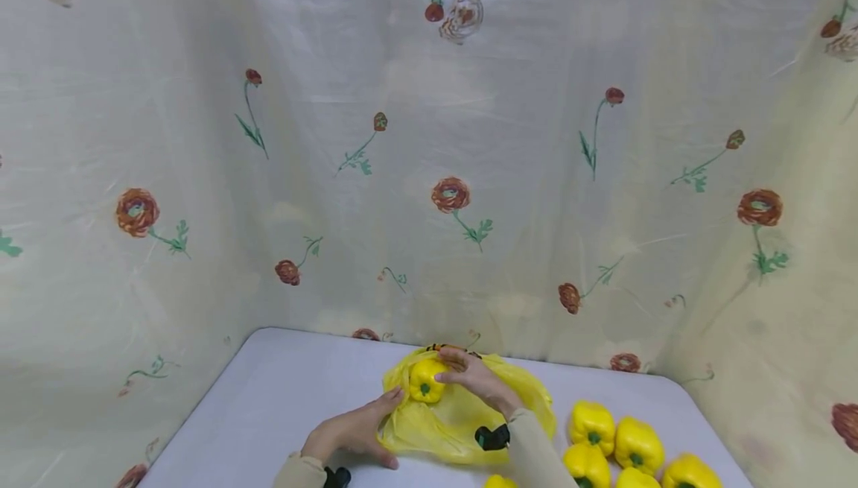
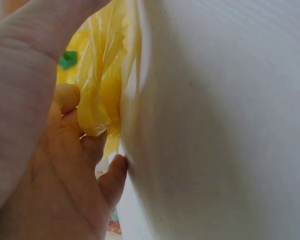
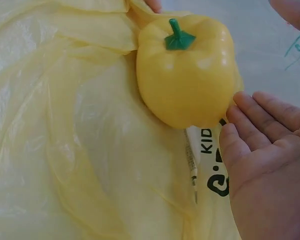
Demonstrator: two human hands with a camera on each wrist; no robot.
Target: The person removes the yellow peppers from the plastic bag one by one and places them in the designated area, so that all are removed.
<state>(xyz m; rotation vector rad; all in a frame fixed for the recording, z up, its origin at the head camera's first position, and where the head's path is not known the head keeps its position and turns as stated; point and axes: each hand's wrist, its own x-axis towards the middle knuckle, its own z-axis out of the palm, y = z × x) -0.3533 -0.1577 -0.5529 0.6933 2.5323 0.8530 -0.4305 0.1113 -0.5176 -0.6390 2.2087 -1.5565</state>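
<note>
A yellow plastic bag (image 1: 462,428) lies spread on the table, with one yellow bell pepper (image 1: 424,382) at its left part. In the right wrist view the pepper (image 3: 187,72) shows a green stem and sits on the bag, above black print. My left hand (image 1: 355,428) is at the bag's left edge. Its fingers are loosely bent against the crumpled plastic (image 2: 97,95) in the left wrist view. My right hand (image 1: 476,380) reaches over the bag, its fingers (image 3: 270,117) extended beside the pepper. They touch or nearly touch it.
Several more yellow bell peppers (image 1: 637,445) stand at the right front of the white table (image 1: 288,376); one pepper (image 1: 499,482) is partly cut off at the bottom edge. A flowered curtain (image 1: 415,249) hangs behind and at both sides.
</note>
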